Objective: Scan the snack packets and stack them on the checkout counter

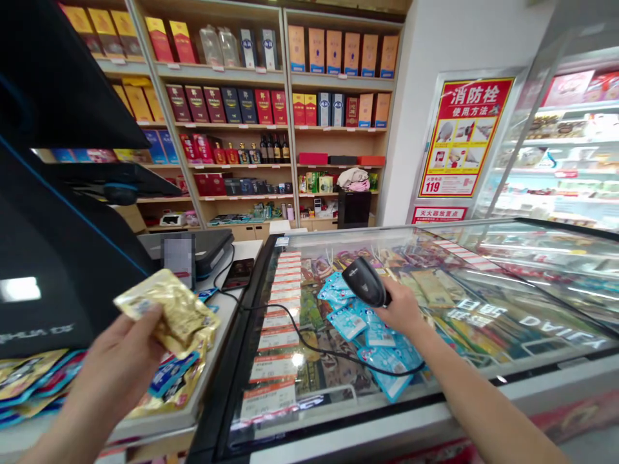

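Observation:
My left hand point(128, 351) pinches a gold foil packet point(176, 309) above the counter's edge, over more gold and blue packets point(174, 377). In my right hand point(403, 309) is a black handheld scanner point(365, 282), its head tilted up and to the left. Under and around the scanner, several light blue packets point(348, 322) lie on the glass top of a freezer. The scanner's black cable point(333, 353) runs across the glass to the counter.
A black register terminal point(43, 258) stands at the left, with colourful packets point(33, 386) at its base. A phone point(238, 274) lies by the freezer's point(271, 457) left edge. Shelves point(222, 125) of boxed goods line the back wall.

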The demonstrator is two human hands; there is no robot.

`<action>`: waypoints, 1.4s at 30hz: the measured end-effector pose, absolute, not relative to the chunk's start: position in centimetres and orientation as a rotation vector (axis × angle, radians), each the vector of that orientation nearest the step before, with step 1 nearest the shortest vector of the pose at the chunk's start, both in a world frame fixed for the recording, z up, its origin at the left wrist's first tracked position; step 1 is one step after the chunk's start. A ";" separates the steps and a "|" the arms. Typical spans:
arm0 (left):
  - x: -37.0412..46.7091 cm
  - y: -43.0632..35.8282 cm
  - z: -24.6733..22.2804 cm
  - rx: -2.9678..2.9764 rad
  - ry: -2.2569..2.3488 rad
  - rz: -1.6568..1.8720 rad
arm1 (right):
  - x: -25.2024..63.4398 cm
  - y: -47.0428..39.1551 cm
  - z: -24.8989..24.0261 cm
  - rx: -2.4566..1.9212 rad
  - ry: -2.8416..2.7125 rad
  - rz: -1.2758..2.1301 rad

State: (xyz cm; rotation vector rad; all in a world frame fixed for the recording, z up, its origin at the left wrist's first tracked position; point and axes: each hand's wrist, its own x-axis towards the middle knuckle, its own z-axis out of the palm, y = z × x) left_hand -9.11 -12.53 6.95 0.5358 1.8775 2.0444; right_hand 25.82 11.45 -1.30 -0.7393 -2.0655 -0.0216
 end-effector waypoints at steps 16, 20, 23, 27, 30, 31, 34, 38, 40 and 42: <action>-0.3 0.9 0.1 0.941 1.694 1.730 | 24.9 9.7 -0.6 -0.504 -2.236 0.173; -0.9 1.0 -1.2 1.204 1.987 1.577 | 24.6 8.9 -0.3 -0.503 -2.335 0.285; -1.1 0.8 -1.2 1.293 2.093 1.514 | 24.3 8.4 0.0 -0.515 -2.371 0.312; -0.6 0.7 -0.6 1.400 2.176 1.408 | 24.1 8.0 0.2 -0.513 -2.423 0.319; -0.3 0.7 -0.4 1.455 2.219 1.335 | 24.0 7.9 0.2 -0.524 -2.440 0.311; -0.3 0.7 -0.4 1.465 2.230 1.320 | 24.0 8.0 0.2 -0.530 -2.441 0.307; -0.3 0.8 -0.6 1.474 2.250 1.298 | 23.9 8.1 0.1 -0.548 -2.442 0.295; -0.3 0.8 -0.7 1.474 2.255 1.299 | 23.8 8.1 0.0 -0.564 -2.450 0.280; -0.2 0.8 -0.7 1.479 2.254 1.302 | 23.8 8.1 0.0 -0.569 -2.455 0.280; -0.2 0.7 -0.6 1.482 2.256 1.301 | 23.8 8.1 0.0 -0.572 -2.460 0.281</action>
